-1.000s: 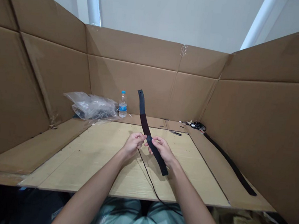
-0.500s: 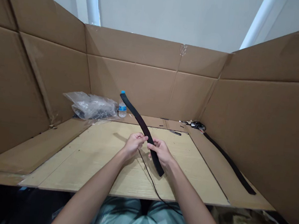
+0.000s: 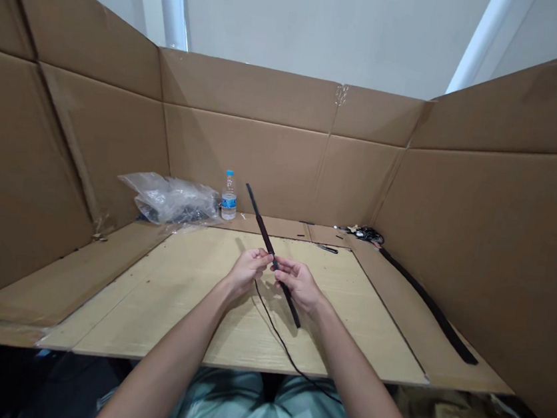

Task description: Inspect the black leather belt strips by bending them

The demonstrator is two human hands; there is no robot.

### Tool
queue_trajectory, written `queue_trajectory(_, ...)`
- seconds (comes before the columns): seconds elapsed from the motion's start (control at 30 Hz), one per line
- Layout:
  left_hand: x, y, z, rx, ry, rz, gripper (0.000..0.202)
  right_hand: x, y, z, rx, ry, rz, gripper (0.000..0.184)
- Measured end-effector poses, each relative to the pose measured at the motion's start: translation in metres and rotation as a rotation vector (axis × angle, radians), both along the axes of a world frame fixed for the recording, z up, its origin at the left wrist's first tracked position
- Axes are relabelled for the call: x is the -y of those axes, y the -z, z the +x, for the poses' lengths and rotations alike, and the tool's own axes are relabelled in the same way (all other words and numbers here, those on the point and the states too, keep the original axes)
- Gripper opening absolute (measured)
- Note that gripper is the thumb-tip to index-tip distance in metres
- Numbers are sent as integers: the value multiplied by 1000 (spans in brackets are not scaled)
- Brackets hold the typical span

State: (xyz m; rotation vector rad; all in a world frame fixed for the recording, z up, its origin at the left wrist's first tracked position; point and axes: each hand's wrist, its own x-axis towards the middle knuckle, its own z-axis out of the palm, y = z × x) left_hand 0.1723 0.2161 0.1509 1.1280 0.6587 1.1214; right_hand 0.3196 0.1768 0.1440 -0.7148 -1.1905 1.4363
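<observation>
A long, flat black strip (image 3: 264, 233) is held slantwise above the board, seen almost edge-on, with a dark reddish stretch along its middle. My left hand (image 3: 250, 269) pinches it near the middle between thumb and fingers. Just to the right, my right hand (image 3: 300, 285) grips the strip slightly lower down, thumb in front. From beneath my left hand a thin black cable (image 3: 275, 328) runs down over the board's front edge to my lap. Whether the cable joins the strip is hidden by my fingers.
Cardboard walls enclose the pale board (image 3: 166, 310) on three sides. A crumpled clear plastic bag (image 3: 173, 200) and a water bottle (image 3: 229, 198) stand at the back left. A small knife-like tool (image 3: 327, 248), tangled wires (image 3: 366, 234) and another black strip (image 3: 428, 303) are at the right.
The strip has turned about its length, from showing its broad face to nearly edge-on, and its upper end has swung right, uncovering the bottle. Both hands keep their hold.
</observation>
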Motion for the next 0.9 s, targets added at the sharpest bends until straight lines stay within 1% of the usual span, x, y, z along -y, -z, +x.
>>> queue_trajectory(0.07, 0, 0, -1, -6, 34, 1, 54, 1, 0, -1, 51, -33, 2, 43)
queue_trajectory(0.17, 0, 1, -2, -15, 76, -7, 52, 3, 1, 0, 80, 12, 0, 46)
queue_trajectory(0.23, 0, 1, -2, -13, 77, 1, 49, 3, 2, 1, 89, 29, 28, 49)
queue_trajectory(0.37, -1, 1, -2, 24, 23, 18, 47, 1, -1, 4, 87, 12, 86, 48)
queue_trajectory(0.47, -3, 0, -1, 49, -52, 12, 49, 0, -3, 4, 21, 46, 29, 42)
queue_trajectory(0.57, -2, 1, 1, 34, -123, 31, 49, -2, -4, 2, -12, 75, -14, 40)
queue_trajectory(0.67, -1, 2, 4, -2, -122, 55, 49, -2, -1, -2, -45, 101, -15, 46)
queue_trajectory(0.73, -1, 2, 4, -1, -107, 61, 51, -2, 1, -4, -57, 94, -34, 50)
queue_trajectory(0.83, -2, 3, 4, 6, -96, 53, 50, -1, 3, -6, -37, 62, -28, 45)
queue_trajectory(0.9, -2, 4, 3, -2, -80, 47, 48, 0, 4, -6, -32, 68, -21, 46)
